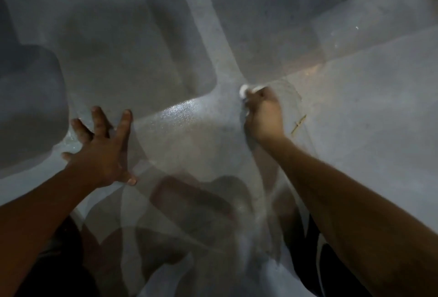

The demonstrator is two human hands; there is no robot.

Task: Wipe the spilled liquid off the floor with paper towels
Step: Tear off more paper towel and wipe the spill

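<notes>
Dim grey floor [355,131], wet sheen [180,109] between the hands: left hand [104,152] spread flat on it, likely bracing the crouch, while right hand [264,116] grips a wadded paper towel [244,90] pressed to the floor for wiping.

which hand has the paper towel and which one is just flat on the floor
The right hand grips the white paper towel, its fingers curled round the wad. The left hand holds nothing; its fingers are spread, resting on the floor.
</notes>
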